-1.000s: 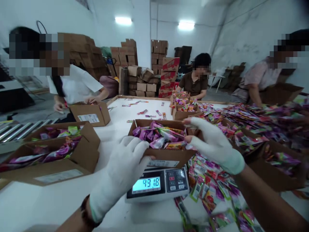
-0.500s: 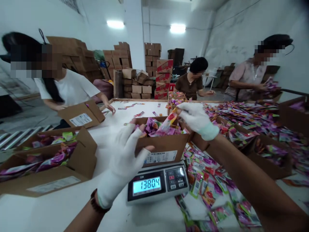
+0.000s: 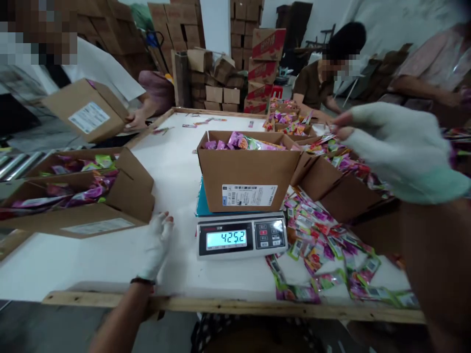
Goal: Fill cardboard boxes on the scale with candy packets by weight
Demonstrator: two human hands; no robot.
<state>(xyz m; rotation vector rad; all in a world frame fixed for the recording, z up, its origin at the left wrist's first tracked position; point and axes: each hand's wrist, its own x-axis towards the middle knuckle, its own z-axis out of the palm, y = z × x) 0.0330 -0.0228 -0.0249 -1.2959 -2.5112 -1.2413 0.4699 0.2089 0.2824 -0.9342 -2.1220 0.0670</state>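
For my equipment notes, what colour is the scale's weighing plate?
The weighing plate is teal, best seen in the head view.

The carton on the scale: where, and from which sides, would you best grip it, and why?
Grip the carton low on both end walls, left hand from the left, right hand from the right. It stands upright on the scale, its top open above packets, so squeezing the rim would probably bend it.
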